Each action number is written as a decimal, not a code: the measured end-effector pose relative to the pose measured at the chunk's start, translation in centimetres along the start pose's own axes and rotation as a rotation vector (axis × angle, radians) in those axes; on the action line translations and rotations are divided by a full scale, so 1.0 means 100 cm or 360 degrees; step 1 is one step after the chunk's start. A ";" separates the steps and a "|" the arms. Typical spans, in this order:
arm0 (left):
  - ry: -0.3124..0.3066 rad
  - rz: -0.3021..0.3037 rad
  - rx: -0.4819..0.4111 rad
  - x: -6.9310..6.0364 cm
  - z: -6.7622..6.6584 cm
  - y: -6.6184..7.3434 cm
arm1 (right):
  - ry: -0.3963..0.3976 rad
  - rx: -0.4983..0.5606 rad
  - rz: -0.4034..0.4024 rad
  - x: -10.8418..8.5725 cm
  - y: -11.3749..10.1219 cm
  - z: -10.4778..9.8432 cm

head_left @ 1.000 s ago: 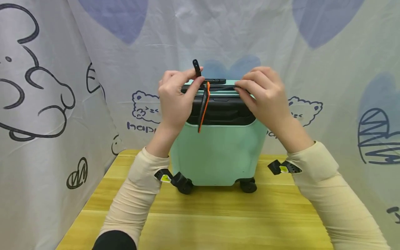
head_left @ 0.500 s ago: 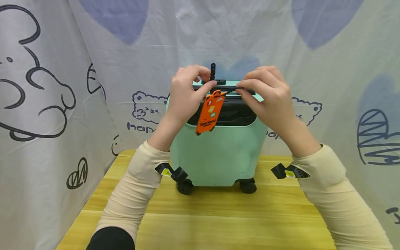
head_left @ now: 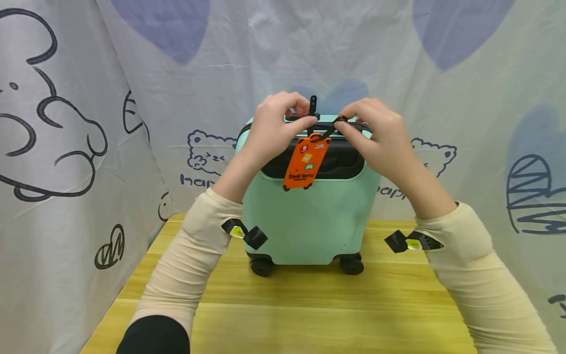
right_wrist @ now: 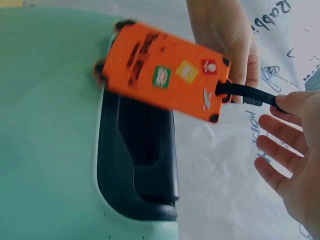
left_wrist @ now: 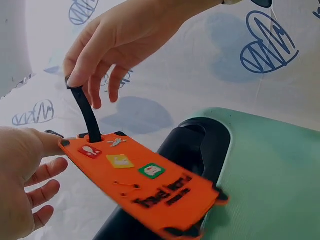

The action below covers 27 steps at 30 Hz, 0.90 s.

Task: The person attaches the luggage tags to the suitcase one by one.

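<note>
An orange luggage tag (head_left: 306, 164), printed with small coloured patches, hangs from a black strap (left_wrist: 88, 114) in front of a mint-green suitcase (head_left: 305, 221). My left hand (head_left: 279, 120) pinches one end of the strap between thumb and fingers; a tip with holes (head_left: 313, 102) sticks up above it. With thumb and forefinger, my right hand (head_left: 381, 135) holds the strap's other end, close to the right of the left hand. The right wrist view shows the tag's printed face, slightly blurred, with the strap (right_wrist: 252, 93) running from its slotted end to my right thumb.
The suitcase stands on its black wheels (head_left: 351, 264) on a wooden table (head_left: 309, 314). A black recessed panel (head_left: 340, 162) lies behind the tag. A printed cloth (head_left: 274, 54) hangs behind and at the sides.
The tag has turned from edge-on to show its printed face. My left hand has moved right, closer to the right hand, which has lifted its strap end slightly.
</note>
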<state>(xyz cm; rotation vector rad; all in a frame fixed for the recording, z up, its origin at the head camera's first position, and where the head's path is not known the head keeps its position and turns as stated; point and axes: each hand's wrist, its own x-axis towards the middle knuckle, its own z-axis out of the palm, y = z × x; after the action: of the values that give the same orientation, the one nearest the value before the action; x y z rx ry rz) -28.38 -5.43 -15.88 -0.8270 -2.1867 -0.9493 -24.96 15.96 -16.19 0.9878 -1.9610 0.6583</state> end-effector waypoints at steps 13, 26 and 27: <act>-0.0062 -0.0109 0.0110 0.004 0.012 -0.005 | 0.0013 0.0134 0.0283 0.009 0.000 0.011; -0.0072 -0.0189 0.0083 0.012 0.022 -0.022 | 0.0006 0.0109 0.0354 0.010 0.014 0.029; -0.0054 -0.0186 0.0062 0.012 0.022 -0.023 | -0.0016 0.0111 0.0360 0.009 0.015 0.030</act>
<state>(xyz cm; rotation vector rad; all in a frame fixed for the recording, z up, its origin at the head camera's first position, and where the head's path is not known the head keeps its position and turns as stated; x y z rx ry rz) -31.39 -4.65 -17.15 -0.7081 -2.2968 -0.9516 -27.79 14.21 -17.15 0.8181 -2.0894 0.8540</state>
